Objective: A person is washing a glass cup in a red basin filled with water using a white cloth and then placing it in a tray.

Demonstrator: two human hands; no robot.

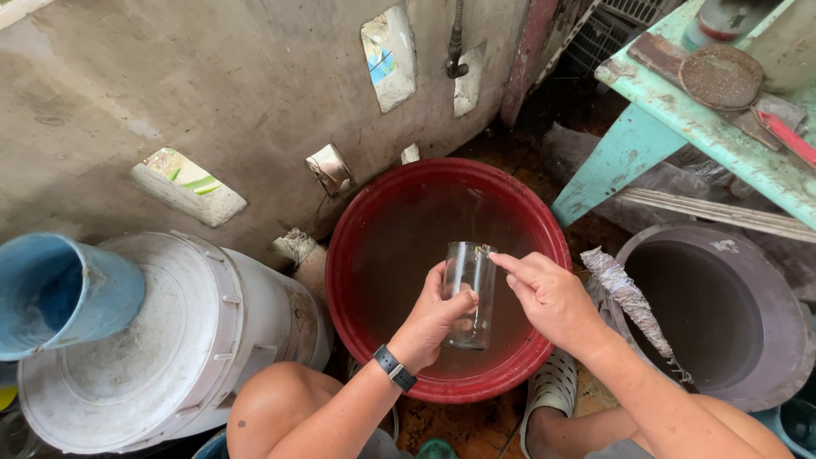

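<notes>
Left hand (435,316) grips a clear glass (470,293) around its lower body, held over the red basin (357,280) of water. The glass stands near upright – long axis runs top to bottom of the frame, mouth at the far end. Right hand (548,293) comes from the right, fingers pinched at the glass rim on something small; what it is – too small to tell. Both hands touch the glass; the left carries it. No readable labels. White bucket (161,357) sits left of the basin, blue bucket (64,289) tipped against it. Grey tub (765,340) right, a wrapped bundle (629,297) leaning on its rim. Green table (680,127) top right holds a round rusty disc (721,76).
</notes>
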